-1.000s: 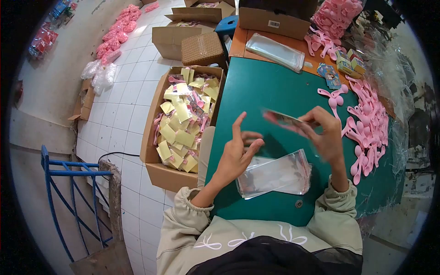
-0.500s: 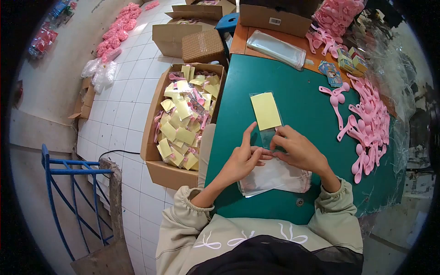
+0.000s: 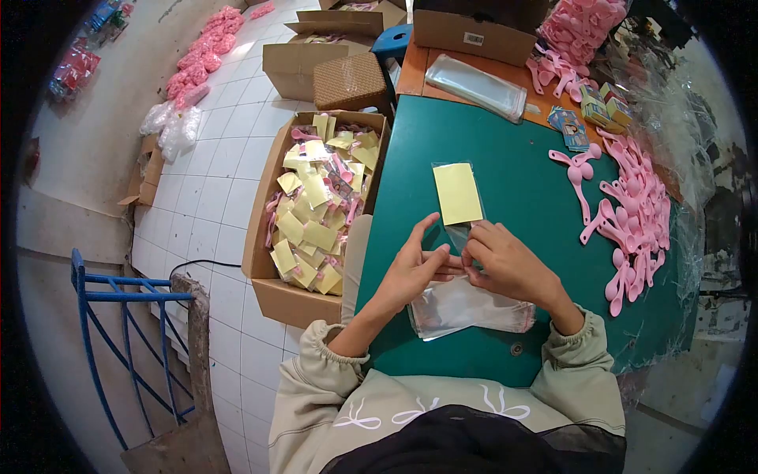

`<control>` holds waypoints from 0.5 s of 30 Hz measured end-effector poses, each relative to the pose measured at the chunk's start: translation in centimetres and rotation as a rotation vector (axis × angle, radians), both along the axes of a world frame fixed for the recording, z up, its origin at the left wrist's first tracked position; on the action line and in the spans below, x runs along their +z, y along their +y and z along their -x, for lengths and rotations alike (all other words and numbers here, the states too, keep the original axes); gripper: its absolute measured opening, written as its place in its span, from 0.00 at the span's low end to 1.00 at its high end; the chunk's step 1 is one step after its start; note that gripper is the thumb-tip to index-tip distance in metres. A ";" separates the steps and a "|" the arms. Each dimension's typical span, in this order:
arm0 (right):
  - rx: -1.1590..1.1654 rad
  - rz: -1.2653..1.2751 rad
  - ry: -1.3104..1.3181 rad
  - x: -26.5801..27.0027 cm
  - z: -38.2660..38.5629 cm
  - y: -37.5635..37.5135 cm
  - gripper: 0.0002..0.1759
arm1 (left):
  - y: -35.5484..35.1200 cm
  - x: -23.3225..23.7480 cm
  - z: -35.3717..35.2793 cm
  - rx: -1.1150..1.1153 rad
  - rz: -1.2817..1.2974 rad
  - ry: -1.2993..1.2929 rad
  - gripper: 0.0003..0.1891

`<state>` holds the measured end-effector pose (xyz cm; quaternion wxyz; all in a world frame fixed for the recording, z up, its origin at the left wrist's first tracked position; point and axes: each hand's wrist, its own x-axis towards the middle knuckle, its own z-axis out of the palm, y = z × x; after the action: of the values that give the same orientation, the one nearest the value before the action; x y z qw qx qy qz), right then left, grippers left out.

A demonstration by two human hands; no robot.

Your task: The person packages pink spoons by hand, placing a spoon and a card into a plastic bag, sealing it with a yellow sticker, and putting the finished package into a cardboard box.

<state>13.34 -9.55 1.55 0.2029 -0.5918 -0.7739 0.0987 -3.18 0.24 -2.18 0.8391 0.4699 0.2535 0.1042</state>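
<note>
A clear plastic bag with a yellow card (image 3: 458, 193) in its upper part lies over the green table. My right hand (image 3: 505, 265) is closed on the bag's lower end, the fingers bunched together. Against its fingertips, from the left, come the fingers of my left hand (image 3: 414, 268); they are stretched out, with the index finger pointing up beside the bag. Whether the left fingers bear any of the plastic is hidden. Below both hands rests a stack of clear plastic bags (image 3: 474, 308).
Pink spoons (image 3: 632, 213) are heaped on the right of the green table (image 3: 410, 150). Small picture cards (image 3: 572, 128) and a pack of clear bags (image 3: 478, 83) lie behind. On the left stands a cardboard box (image 3: 296, 306) full of bagged cards and spoons.
My right hand has shifted slightly left and turned, its fingers bunching closer over the bag's end. My left index finger has dipped a little toward the left. The card has barely moved.
</note>
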 end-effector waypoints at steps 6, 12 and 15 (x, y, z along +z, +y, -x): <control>0.031 -0.195 -0.124 -0.3 1.1 0.2 0.09 | 0.0 0.4 -0.8 0.019 -0.174 0.086 0.31; 0.107 0.115 0.215 0.4 -0.2 -0.9 0.12 | 0.0 -0.6 -0.8 0.004 -0.465 0.131 0.27; 0.100 0.339 0.613 2.6 -4.9 -2.3 0.10 | 0.6 -1.3 -0.8 0.031 -0.148 0.036 0.22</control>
<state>18.23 -11.83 4.18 0.3198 -0.5212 -0.6775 0.4087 -2.41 0.81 -3.51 0.7955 0.5286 0.2675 0.1272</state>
